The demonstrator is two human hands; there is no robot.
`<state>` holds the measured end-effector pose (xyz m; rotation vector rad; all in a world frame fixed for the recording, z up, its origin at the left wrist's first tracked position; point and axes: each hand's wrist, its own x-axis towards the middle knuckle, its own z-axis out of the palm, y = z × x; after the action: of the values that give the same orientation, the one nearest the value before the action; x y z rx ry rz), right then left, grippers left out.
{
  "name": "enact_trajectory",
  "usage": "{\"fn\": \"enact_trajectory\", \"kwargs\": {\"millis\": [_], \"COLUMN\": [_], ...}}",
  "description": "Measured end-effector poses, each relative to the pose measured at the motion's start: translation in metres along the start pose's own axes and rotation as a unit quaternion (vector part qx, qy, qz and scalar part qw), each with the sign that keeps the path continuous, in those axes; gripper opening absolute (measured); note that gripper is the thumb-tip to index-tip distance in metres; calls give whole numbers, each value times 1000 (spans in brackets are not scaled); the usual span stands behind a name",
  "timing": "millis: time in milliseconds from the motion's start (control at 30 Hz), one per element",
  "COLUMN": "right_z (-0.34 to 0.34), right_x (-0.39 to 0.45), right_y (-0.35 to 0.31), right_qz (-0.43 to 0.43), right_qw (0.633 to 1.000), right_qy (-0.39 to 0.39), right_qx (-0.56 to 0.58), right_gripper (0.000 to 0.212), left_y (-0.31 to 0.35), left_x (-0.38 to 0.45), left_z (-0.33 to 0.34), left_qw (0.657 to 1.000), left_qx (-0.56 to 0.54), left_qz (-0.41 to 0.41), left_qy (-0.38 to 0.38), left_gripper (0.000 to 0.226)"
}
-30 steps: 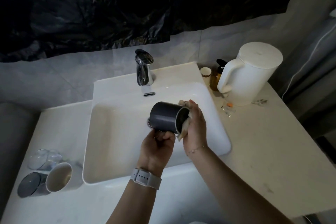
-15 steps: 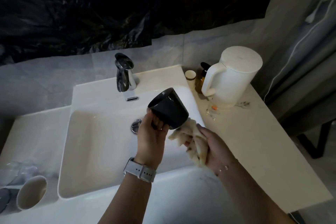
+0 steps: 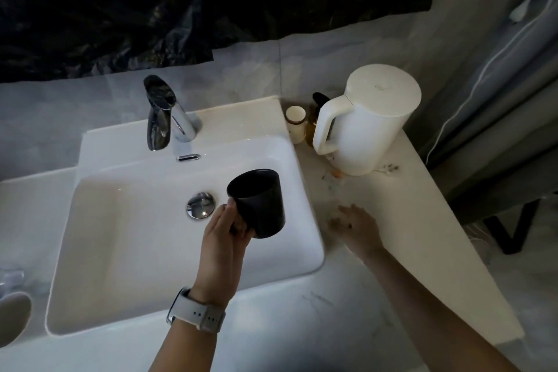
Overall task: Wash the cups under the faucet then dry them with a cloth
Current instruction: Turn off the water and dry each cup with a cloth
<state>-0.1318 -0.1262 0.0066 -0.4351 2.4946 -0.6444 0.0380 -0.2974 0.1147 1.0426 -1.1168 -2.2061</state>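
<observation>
My left hand (image 3: 225,238) grips a dark grey cup (image 3: 259,205) near its base and holds it tilted above the right part of the white sink (image 3: 99,251), mouth facing up and away. The chrome faucet (image 3: 163,112) stands behind the basin with no water running. Blurred, my right hand (image 3: 357,228) lies palm down on the counter just right of the sink, fingers stretched out. A scrap of the tan cloth (image 3: 333,223) shows at that hand's left edge; the rest is hidden under it. A white cup (image 3: 12,320) and a clear glass (image 3: 12,278) sit at the far left edge.
A white kettle (image 3: 371,130) stands at the back right of the counter, with a small white jar (image 3: 296,121) and an amber bottle (image 3: 312,127) beside it. Small scraps lie in front of the kettle. The counter's right edge (image 3: 453,235) drops off next to a grey curtain.
My right hand drew the cloth out of the cup and carried it right, down onto the counter. My left hand turned the cup mouth up and kept it over the sink.
</observation>
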Motion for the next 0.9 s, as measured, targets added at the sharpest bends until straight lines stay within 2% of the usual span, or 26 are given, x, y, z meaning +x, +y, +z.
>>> {"fn": "enact_trajectory", "kwargs": {"millis": [67,167,267,333,500,667,900], "right_z": [-2,-12,-17,-6,38,90,147], "right_x": [-10,-44,-89,-118,-181,-217,-240], "right_y": [-8,-32,-71,-96,-154,-207,-260], "right_qz": [-11,-31,-45,-69,-96,-113,-154], "right_qw": [999,973,937,921,909,912,914], "right_qy": [8,73,61,52,20,-21,-105], "right_qx": [37,216,342,379,406,395,362], "right_gripper": [41,28,24,22,21,22,23], "left_y": [2,5,15,23,50,85,119], "left_x": [-3,-10,-22,-32,-56,-75,-103], "left_z": [-6,-22,-45,-67,-142,-225,-293], "left_qw": [1000,999,997,996,995,995,988], "left_qx": [11,22,32,32,30,13,-2], "left_qz": [18,43,71,79,94,95,115], "left_qy": [-1,0,-8,-9,0,25,102], "left_gripper": [40,36,35,39,40,38,36]}}
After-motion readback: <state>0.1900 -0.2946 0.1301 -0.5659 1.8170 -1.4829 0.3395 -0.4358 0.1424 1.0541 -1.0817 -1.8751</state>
